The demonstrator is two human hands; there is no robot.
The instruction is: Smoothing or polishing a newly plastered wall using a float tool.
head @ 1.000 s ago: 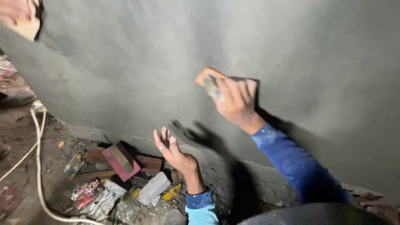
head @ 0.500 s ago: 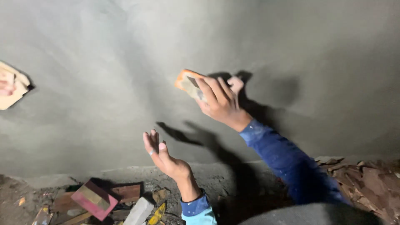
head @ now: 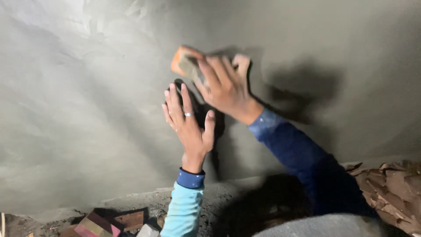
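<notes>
Hands | right hand [head: 226, 87] gripping orange float [head: 184, 62] against grey wall [head: 87, 109] | left hand [head: 188, 125] spread, empty

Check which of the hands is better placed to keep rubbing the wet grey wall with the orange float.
Right, probably. The right hand grips the orange float flat against the grey plastered wall. The left hand is open and empty below it, fingers spread, a ring on one finger.
</notes>
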